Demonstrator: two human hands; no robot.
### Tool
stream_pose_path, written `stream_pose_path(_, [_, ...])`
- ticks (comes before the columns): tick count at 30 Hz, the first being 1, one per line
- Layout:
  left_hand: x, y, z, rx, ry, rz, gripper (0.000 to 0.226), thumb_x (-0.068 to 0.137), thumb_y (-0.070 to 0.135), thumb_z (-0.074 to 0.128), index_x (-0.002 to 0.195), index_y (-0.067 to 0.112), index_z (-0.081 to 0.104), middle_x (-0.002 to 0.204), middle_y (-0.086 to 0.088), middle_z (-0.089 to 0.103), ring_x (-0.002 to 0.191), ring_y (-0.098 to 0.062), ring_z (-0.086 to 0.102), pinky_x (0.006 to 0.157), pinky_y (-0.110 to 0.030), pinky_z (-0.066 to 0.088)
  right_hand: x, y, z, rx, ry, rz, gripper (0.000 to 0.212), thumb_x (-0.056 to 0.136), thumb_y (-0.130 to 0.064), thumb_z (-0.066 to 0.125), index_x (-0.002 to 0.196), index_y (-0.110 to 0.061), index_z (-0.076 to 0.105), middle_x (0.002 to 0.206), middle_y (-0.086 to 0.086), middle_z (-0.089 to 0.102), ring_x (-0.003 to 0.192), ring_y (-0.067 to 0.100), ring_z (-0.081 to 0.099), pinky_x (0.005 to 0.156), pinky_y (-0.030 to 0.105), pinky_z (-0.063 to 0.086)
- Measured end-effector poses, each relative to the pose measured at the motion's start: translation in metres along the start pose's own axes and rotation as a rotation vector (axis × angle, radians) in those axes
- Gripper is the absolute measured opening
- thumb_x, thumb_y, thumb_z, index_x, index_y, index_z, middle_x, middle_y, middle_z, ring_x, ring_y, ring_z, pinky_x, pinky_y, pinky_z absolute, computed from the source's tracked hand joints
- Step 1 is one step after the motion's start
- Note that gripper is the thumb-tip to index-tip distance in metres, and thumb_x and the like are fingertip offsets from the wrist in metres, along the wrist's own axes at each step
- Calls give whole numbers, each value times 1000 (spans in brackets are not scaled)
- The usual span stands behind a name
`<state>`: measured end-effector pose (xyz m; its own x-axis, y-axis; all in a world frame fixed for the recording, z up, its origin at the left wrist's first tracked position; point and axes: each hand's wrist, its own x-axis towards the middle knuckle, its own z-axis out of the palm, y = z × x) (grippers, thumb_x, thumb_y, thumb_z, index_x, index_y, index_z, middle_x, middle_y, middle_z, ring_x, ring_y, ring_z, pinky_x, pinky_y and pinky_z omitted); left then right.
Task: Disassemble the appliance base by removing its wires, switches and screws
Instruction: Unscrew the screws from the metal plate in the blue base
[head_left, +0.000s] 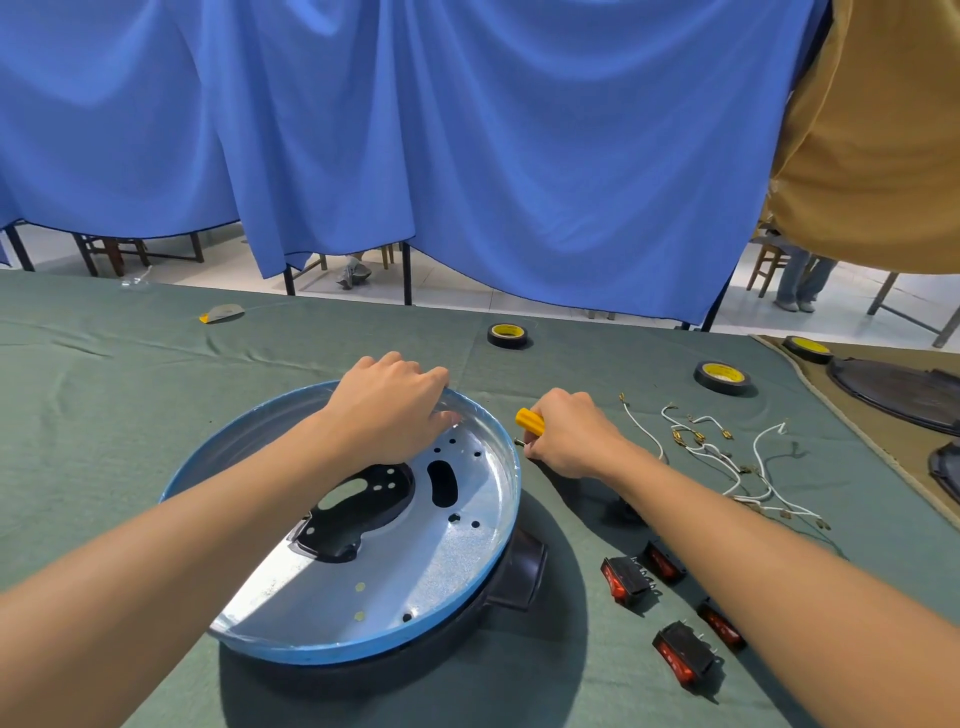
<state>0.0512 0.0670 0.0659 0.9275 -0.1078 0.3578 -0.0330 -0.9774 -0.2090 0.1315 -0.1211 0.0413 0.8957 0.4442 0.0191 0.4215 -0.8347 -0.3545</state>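
Holding base (457, 545) rim, left hand (395, 410), screwdriver (530, 421) in right hand (571, 441), just beside

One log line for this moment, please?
left hand: holds rim of round blue-rimmed metal appliance base | right hand: grips yellow-handled screwdriver | white wires, red-and-black switches: lying beside base

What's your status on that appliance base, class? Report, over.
Left hand grips appliance base far rim. Right hand holds yellow screwdriver beside rim. Wires, switches out, lying on cloth at right. Nothing blocking.
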Motion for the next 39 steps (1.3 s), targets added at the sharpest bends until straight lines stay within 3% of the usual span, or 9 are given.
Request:
stream_pose_path(6, [-3, 0, -3, 8, -22, -9, 48, 97, 57, 37, 126, 21, 51, 108, 0, 64, 104, -23, 54, 82, -34, 40, 2, -6, -7, 77, -61, 21, 23, 83, -25, 73, 84, -4, 65, 84, 11, 64, 78, 25, 59, 69, 39, 51])
stream_pose_path(9, [-4, -1, -3, -4, -46, -7, 51, 96, 59, 37, 127, 21, 50, 109, 0, 62, 104, -22, 54, 85, -35, 42, -2, 2, -32, 213, -13, 67, 36, 83, -29, 70, 63, -10, 47, 62, 4, 48, 58, 19, 41, 52, 30, 33])
stream_pose_path(14, [-5, -2, -2, 5, -53, -1, 53, 95, 62, 36, 127, 21, 49, 111, 0, 62, 105, -22, 54, 86, -36, 43, -2, 31, -75, 384, 103, 151, 25, 85, -18, 65, 90, 6, 63, 81, 13, 60, 57, 18, 37, 53, 29, 29])
stream_pose_path(19, [-4, -1, -2, 12, -62, -7, 53, 95, 61, 37, 126, 21, 49, 110, -1, 62, 104, -23, 54, 85, -36, 42, -7, 49, -70, 227, 68, 139, 9, 84, -14, 67, 80, -8, 72, 86, 13, 71, 62, 18, 52, 51, 25, 38])
stream_pose_path(24, [-5, -1, -2, 1, -65, -8, 53, 95, 61, 36, 129, 21, 48, 113, 0, 61, 106, -22, 53, 87, -35, 42, 1, 54, -41, 32, 57, 158, 20, 82, -23, 72, 83, -4, 65, 83, 15, 65, 74, 27, 61, 62, 35, 46])
stream_pose_path(27, [-5, -1, -1, -4, -68, -6, 53, 96, 60, 37, 130, 22, 48, 115, 0, 61, 107, -22, 53, 89, -36, 43, 3, 52, -32, 5, 47, 155, 35, 79, -34, 76, 68, -10, 53, 67, 7, 55, 64, 25, 52, 56, 31, 38])
stream_pose_path(30, [-4, -2, 0, 6, -65, -4, 53, 96, 61, 36, 130, 22, 48, 116, 0, 61, 108, -23, 53, 88, -36, 42, 8, 51, -29, 18, 46, 141, 35, 82, -35, 74, 68, -9, 55, 69, 8, 57, 65, 26, 53, 58, 34, 41])
stream_pose_path(34, [-3, -2, 1, 21, -61, -5, 51, 96, 61, 35, 128, 23, 48, 113, 1, 61, 106, -22, 54, 86, -36, 40, 12, 51, -31, -8, 48, 133, 44, 90, -41, 64, 62, -15, 42, 63, 6, 45, 63, 26, 46, 54, 31, 31])
stream_pose_path(39, [-2, -2, 2, 28, -68, -5, 50, 96, 60, 35, 128, 23, 48, 113, 2, 61, 105, -22, 54, 83, -35, 37, 12, 54, -36, -38, -45, 120, 36, 79, -40, 76, 83, -7, 64, 79, 11, 63, 71, 23, 58, 63, 36, 46])
